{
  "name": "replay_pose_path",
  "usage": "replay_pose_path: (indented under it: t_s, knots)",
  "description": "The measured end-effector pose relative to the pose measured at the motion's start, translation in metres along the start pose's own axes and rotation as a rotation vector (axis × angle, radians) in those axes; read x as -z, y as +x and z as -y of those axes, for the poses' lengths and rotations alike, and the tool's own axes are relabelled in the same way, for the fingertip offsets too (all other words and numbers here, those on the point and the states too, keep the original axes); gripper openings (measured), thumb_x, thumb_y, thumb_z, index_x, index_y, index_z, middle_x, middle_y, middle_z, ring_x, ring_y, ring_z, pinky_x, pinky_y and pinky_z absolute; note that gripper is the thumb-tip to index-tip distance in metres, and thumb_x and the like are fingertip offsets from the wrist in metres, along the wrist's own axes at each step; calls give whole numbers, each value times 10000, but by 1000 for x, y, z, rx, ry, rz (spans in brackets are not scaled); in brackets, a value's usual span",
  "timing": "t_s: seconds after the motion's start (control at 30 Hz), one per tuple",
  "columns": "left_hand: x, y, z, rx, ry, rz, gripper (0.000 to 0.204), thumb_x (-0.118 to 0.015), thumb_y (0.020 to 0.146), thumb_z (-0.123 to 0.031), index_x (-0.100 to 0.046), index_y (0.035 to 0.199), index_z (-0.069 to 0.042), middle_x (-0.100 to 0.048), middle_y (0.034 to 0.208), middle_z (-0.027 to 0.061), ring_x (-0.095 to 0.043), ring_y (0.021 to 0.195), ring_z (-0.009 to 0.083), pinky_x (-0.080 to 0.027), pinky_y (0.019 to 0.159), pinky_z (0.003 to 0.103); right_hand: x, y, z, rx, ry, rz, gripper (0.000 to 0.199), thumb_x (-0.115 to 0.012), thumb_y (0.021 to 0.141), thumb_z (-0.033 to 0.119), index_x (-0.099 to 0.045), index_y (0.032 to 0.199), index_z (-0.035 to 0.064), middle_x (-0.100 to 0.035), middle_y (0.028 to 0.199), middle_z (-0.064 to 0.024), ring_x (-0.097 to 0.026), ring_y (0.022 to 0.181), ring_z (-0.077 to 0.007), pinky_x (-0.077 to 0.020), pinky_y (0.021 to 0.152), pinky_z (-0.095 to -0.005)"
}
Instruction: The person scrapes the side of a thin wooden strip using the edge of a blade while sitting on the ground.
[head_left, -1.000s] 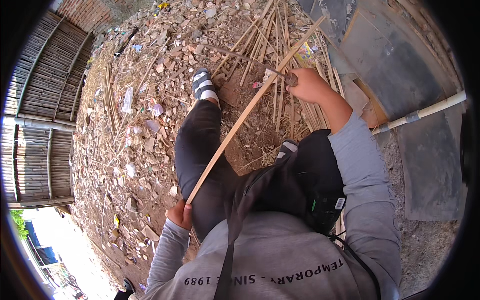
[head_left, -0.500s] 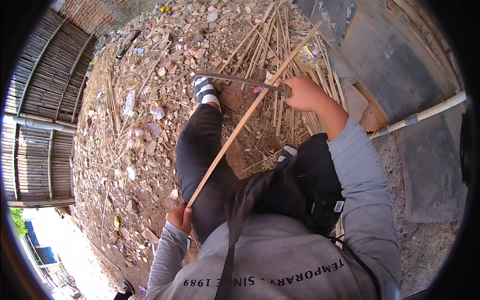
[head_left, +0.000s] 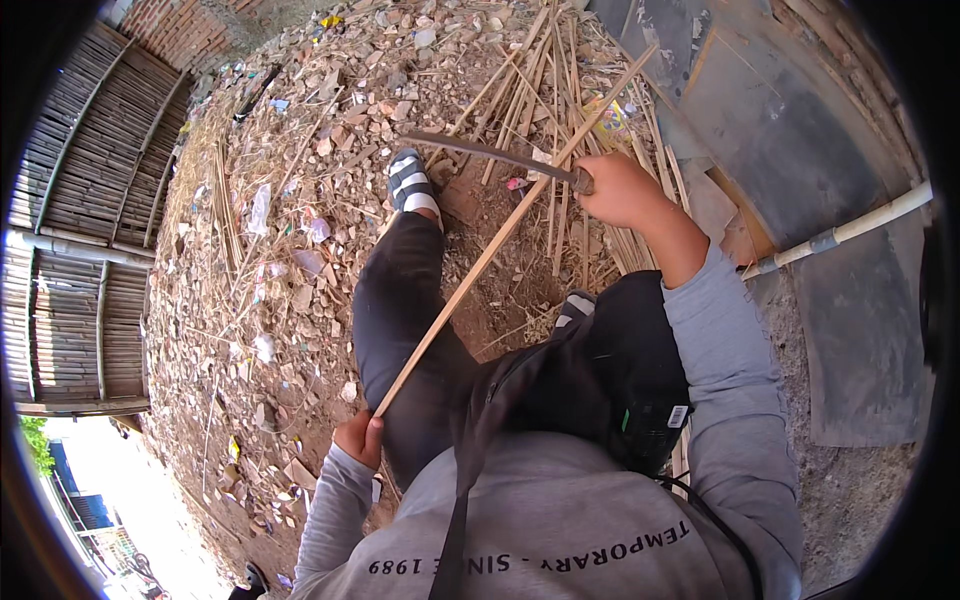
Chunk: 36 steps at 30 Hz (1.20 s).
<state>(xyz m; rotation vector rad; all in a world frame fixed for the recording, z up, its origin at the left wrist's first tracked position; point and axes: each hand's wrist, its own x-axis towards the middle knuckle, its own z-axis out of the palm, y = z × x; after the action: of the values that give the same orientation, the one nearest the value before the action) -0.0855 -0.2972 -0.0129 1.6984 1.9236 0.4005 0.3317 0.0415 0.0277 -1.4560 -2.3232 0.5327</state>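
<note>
My left hand (head_left: pixel 358 438) is closed around the near end of a long pale bamboo strip (head_left: pixel 462 291). The strip slants across my left thigh, away and to the right, with its far end above the pile of loose strips (head_left: pixel 540 85). My right hand (head_left: pixel 622 192) grips the handle of a machete (head_left: pixel 480 150), a long, narrow dark blade pointing left. Blade and strip cross close to the handle; whether the edge touches the strip I cannot tell.
Rubble and litter cover the ground (head_left: pixel 300 200). Dark flat sheets (head_left: pixel 770 110) and a pale pole (head_left: pixel 850 232) lie to the right. A bamboo-slat wall (head_left: pixel 85 140) stands at the left, and my sandalled foot (head_left: pixel 411 180) is ahead.
The machete and my right hand have shifted slightly to the right and nearer. The strip's far end has swung a little to the right, while my left hand keeps its place.
</note>
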Motion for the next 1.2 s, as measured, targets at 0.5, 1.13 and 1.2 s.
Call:
replay_pose_path:
  t_s: [0.5,1.13,1.2]
  knots:
    - [4,2,-3,39,-110,29,526,-463,1000,-463,-497,755,1,-508,592,197,-532,543,358,-408,532,429,7,1,6,-41,-41,98,171,-640,739,146,-674,882,58,-653,784,-190,-641,775,-380,-492,695,-463]
    - [11,0,-11,79,-169,80,493,-468,1012,-426,-586,852,25,-533,592,121,-518,564,198,-429,559,367,5,3,-48,-243,75,-222,232,-678,759,192,-649,913,21,-662,840,-200,-639,849,-395,-499,736,-458]
    - [10,0,-4,93,-158,104,508,-455,1017,-435,-598,877,32,-536,597,120,-517,569,194,-426,562,365,16,-1,-14,-143,7,-64,212,-679,759,186,-647,893,25,-655,822,-203,-638,836,-398,-495,726,-466]
